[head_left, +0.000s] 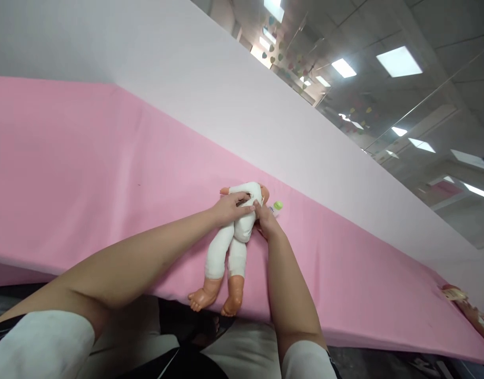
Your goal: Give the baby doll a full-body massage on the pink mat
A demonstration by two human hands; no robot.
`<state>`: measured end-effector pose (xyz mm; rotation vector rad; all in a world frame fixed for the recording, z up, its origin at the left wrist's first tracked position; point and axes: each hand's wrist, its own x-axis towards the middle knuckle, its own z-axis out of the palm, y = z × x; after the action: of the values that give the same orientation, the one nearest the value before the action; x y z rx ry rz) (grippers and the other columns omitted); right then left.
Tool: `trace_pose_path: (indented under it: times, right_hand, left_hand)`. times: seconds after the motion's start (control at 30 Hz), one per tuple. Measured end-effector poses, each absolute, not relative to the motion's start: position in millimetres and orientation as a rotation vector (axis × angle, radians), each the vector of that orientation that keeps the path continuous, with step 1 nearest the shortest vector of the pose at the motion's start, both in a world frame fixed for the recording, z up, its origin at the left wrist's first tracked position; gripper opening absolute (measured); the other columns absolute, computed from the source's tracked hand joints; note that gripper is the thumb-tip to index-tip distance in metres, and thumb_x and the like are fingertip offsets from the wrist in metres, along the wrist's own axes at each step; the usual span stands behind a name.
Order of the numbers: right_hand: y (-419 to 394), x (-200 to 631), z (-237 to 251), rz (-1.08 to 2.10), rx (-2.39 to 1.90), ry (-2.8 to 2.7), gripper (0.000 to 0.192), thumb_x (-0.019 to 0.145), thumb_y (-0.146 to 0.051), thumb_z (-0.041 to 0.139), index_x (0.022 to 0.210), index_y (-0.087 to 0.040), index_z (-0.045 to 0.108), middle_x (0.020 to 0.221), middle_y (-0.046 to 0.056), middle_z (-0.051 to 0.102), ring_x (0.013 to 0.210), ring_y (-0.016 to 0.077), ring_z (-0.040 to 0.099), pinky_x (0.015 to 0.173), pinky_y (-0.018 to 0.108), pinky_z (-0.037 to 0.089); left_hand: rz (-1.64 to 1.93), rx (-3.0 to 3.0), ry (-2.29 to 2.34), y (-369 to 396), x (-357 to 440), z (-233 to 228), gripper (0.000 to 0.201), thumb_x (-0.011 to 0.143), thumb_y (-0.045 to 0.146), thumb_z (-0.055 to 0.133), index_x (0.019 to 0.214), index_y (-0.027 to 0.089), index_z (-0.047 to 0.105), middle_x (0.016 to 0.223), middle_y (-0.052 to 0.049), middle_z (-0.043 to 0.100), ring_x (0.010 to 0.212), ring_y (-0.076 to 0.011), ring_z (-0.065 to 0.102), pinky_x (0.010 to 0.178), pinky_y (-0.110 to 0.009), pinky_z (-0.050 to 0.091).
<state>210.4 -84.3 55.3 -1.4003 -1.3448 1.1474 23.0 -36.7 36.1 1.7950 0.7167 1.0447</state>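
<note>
Head view: doll (244, 230) lies on the pink table (107, 152), feet at the near edge, upper body toward the far edge by the wall (178, 79). Step in hand looks like work on the doll's white cloth chest, both hands at it. Next move probably calls for one hand steadying the body while the other works the cloth, without dragging the feet past the near edge.

Left hand (228, 209): half curled, thumb and index slightly apart, touching the chest; fingertips small and partly hidden, so can't tell if they pinch cloth. Right hand (268, 223): closed round the doll's other side, thumb on the front, fingers tucked behind. Bottle (278, 206) with green cap, partly hidden just beyond right hand, between it and the far edge.
</note>
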Motion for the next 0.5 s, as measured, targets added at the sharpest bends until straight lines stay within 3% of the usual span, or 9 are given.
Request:
trace_pose_path:
  times: [0.13, 0.27, 0.4, 0.5]
  right_hand:
    - [-89, 207, 51, 1.408, -1.118, -1.171, 0.068, 0.084, -0.074, 0.074, 0.128, -0.023, 0.066, 0.101, 0.008, 0.078, 0.105, 0.029, 0.075, 0.087, 0.041, 0.063]
    - [-93, 215, 39, 1.561, -0.901, -1.041, 0.061, 0.091, -0.073, 0.064, 0.124, -0.022, 0.066, 0.099, 0.007, 0.079, 0.112, 0.0265, 0.074, 0.092, 0.038, 0.06]
    - [-99, 234, 26, 1.609, -0.921, -0.97, 0.041, 0.103, -0.055, 0.049, 0.119, -0.021, 0.064, 0.095, 0.004, 0.078, 0.108, 0.0188, 0.075, 0.091, 0.033, 0.058]
    - [-101, 252, 21, 1.642, -0.966, -0.959, 0.032, 0.092, -0.04, 0.069, 0.114, -0.018, 0.067, 0.092, 0.005, 0.078, 0.102, 0.0198, 0.078, 0.091, 0.031, 0.06]
  left_hand:
    - [1.079, 1.883, 0.607, -54, 29, 41, 0.052, 0.092, 0.06, 0.061, 0.122, 0.02, 0.074, 0.129, -0.01, 0.073, 0.123, -0.0319, 0.065, 0.108, -0.047, 0.052]
    - [1.052, 2.18, 0.523, -76, 35, 45, 0.055, 0.095, 0.058, 0.061, 0.134, 0.02, 0.071, 0.154, -0.012, 0.061, 0.151, -0.0386, 0.044, 0.128, -0.058, 0.031]
    - [0.969, 2.312, 0.378, -87, 39, 37, 0.052, 0.095, 0.057, 0.063, 0.129, 0.02, 0.072, 0.148, -0.013, 0.066, 0.145, -0.0366, 0.054, 0.125, -0.054, 0.038]
    - [0.998, 2.236, 0.307, -88, 42, 24, 0.039, 0.092, 0.049, 0.067, 0.115, 0.019, 0.077, 0.138, -0.012, 0.072, 0.137, -0.0319, 0.063, 0.119, -0.047, 0.046]
